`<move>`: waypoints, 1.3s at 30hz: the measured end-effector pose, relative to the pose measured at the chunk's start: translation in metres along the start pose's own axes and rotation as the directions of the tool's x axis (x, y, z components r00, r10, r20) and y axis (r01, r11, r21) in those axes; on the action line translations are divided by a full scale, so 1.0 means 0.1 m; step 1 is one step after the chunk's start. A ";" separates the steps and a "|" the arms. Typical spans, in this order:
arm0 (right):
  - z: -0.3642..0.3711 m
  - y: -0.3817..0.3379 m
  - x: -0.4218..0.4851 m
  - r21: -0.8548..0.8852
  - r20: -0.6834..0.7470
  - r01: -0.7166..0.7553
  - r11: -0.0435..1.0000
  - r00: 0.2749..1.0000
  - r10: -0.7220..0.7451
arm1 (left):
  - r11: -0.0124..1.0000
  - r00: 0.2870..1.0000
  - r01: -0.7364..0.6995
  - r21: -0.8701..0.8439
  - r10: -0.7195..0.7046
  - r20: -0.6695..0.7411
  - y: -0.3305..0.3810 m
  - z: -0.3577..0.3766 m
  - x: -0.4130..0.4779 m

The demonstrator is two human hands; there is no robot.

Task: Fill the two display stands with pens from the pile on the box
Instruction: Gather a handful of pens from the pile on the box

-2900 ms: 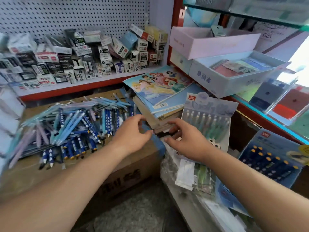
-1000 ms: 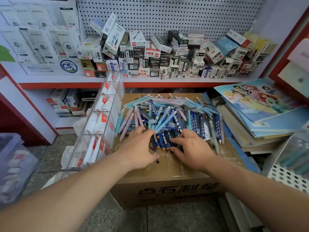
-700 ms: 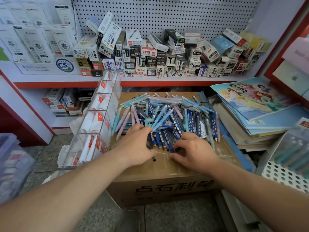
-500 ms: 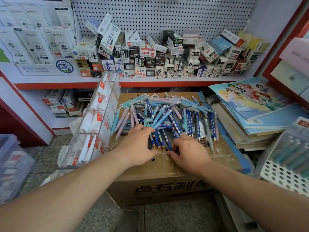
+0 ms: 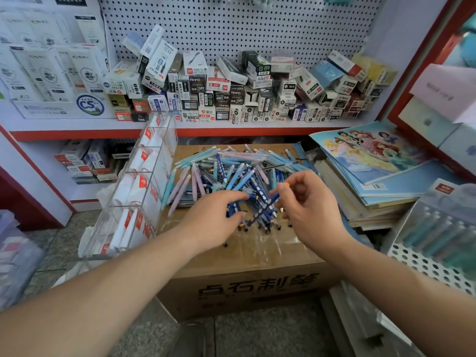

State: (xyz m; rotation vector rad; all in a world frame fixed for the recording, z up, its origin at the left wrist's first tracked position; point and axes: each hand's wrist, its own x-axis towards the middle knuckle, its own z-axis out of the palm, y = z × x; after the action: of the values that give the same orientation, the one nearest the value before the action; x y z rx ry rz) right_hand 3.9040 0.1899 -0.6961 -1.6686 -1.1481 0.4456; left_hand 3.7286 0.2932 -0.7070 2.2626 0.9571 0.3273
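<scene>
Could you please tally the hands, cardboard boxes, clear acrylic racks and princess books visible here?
Hands: 2, left hand and right hand, both gripping dark blue pens
Cardboard box: 1
Clear acrylic rack: 1
Princess book: 1
Total: 5

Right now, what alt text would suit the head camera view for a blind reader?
Two bare hands pick dark blue pens from a pile of pens on a cardboard box: the left hand grips a few, the right hand pinches one. A clear compartmented rack stands left, princess notebooks right.
</scene>
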 end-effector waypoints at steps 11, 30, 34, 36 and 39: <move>0.04 0.13 0.21 -0.119 0.140 -0.160 0.980 0.974 0.176 | 0.916 0.979 0.161 -0.367 -0.102 0.176 0.03 0.04 -0.07; 0.47 0.55 0.52 -0.687 0.105 -0.204 0.698 0.922 0.373 | 0.929 0.976 0.218 -0.298 -0.198 0.096 -0.20 -0.05 -0.12; 0.41 0.57 0.49 -0.668 0.111 -0.200 0.717 0.926 0.362 | 0.929 0.976 0.218 -0.297 -0.200 0.090 -0.22 -0.06 -0.12; 0.36 0.55 0.46 -0.650 0.085 -0.192 0.735 0.943 0.321 | 0.926 0.975 0.222 -0.306 -0.203 0.093 -0.21 -0.05 -0.12; 0.23 0.47 0.42 -0.586 0.020 -0.210 0.783 0.962 0.273 | 0.859 0.960 0.278 -0.430 -0.256 0.110 -0.19 -0.04 -0.10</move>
State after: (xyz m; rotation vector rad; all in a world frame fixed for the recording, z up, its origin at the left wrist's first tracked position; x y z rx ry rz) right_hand 3.9290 0.2361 -0.7374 -2.3739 -1.2247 0.3616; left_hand 3.7093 0.2975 -0.7164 1.6916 1.0369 0.3262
